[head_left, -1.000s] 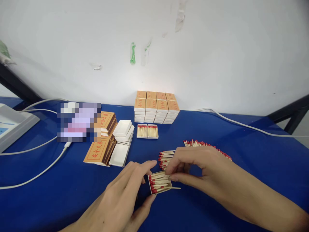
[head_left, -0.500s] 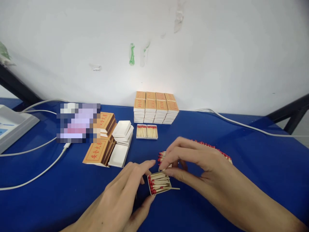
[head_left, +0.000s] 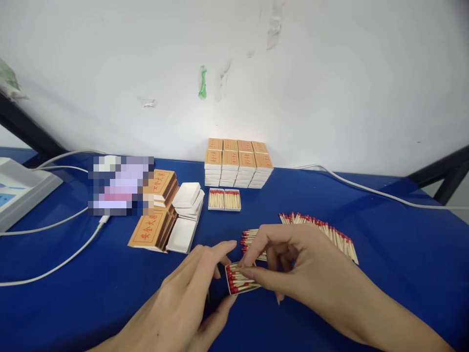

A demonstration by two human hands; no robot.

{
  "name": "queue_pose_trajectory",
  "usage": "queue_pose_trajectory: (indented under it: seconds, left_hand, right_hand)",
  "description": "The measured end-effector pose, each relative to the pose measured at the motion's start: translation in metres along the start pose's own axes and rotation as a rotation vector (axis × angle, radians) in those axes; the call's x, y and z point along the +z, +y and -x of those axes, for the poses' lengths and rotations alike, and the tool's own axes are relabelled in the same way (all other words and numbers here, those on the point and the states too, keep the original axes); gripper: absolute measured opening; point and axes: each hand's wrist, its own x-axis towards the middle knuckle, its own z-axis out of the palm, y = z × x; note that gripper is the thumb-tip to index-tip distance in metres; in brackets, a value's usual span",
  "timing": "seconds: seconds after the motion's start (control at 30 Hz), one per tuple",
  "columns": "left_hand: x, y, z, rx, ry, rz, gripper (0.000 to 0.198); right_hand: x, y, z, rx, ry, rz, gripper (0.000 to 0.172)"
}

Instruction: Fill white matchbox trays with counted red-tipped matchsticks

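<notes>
Blue cloth is covering the table (head_left: pixel 384 234) we are sitting at, with a scuffed white wall (head_left: pixel 330 88) rising behind it. We are looking down at a small open tray (head_left: pixel 238 284) of matches lying close in front of us, between our two hands. Its long axis is running left to right, tipped a little, and the red heads are all pointing to the left end.

Our left hand (head_left: pixel 183 303) is lying on the cloth with its fingers loosely spread. The forefinger is reaching to the tray's far left corner and the thumb is lying by its near left corner, so the hand is bracketing that short end without closing round it. Our right hand (head_left: pixel 296 266) is the nearer one, arching over the tray's right half. Its thumb is lying across the matches and the other fingers are curling down just behind. We cannot tell whether any match is pinched between them.

Just beyond the tray a small bundle of matches (head_left: pixel 251 237) is lying, and a long row of loose matches (head_left: pixel 330 232) is fanning out to the right. Farther back we are seeing two filled trays (head_left: pixel 224 199), a stack of closed boxes (head_left: pixel 238 164), empty white trays (head_left: pixel 186 195) and orange sleeves (head_left: pixel 152 227).
</notes>
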Motion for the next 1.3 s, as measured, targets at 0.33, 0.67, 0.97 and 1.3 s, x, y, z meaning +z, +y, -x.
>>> queue_pose_trajectory:
  seconds: [0.33,0.67,0.97,1.3]
  left_hand:
    - [0.003,0.001,0.0,-0.029,0.005,0.034,0.07]
    - [0.004,0.001,0.002,-0.057,0.022,0.036,0.073]
    - [0.002,0.001,-0.001,-0.041,-0.006,0.034,0.071]
    - [-0.004,0.005,-0.004,-0.033,-0.004,0.004,0.068]
  right_hand:
    - [-0.019,-0.002,0.0,-0.21,-0.024,0.377,0.006]
    - [-0.035,0.027,0.011,-0.123,-0.109,0.632,0.009]
    - [-0.016,0.012,0.009,-0.215,-0.067,0.569,0.014]
    - [0.003,0.007,0.009,-0.334,-0.002,0.692,0.038]
